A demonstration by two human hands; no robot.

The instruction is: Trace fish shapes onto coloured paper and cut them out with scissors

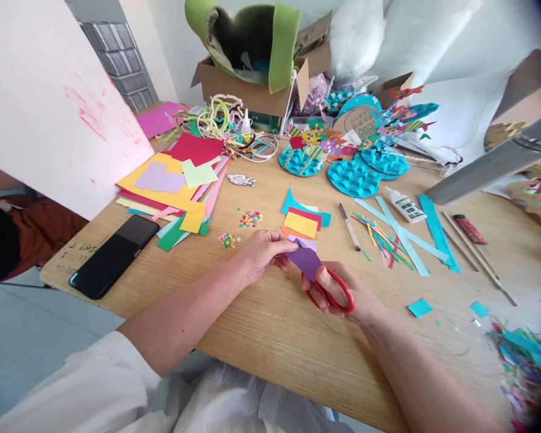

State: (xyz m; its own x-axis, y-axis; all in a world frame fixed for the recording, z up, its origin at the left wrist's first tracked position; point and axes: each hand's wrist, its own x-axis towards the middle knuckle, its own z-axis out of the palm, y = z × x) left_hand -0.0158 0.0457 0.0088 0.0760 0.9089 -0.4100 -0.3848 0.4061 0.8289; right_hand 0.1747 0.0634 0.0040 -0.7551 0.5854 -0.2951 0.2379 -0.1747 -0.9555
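Observation:
My left hand (265, 255) pinches a small piece of purple paper (305, 260) between thumb and fingers. Red-handled scissors (345, 293) are in my right hand (338, 288), with fingers through the loops; their blades are mostly hidden behind the purple paper. Just beyond the hands lie overlapping paper pieces: a yellow one (300, 223), a blue one (290, 201), and red, orange and lilac ones. Two small heaps of coloured paper bits (251, 219) rest to the left of these.
Coloured sheets (162, 180) and a black phone (114, 255) lie left. Rightward are a pen (350, 227), paper strips (403, 236), a glue bottle (406, 205), sticks (473, 252) and a grey cylinder (491, 165). Blue decorated crafts (354, 176) and a cardboard box (247, 96) stand behind.

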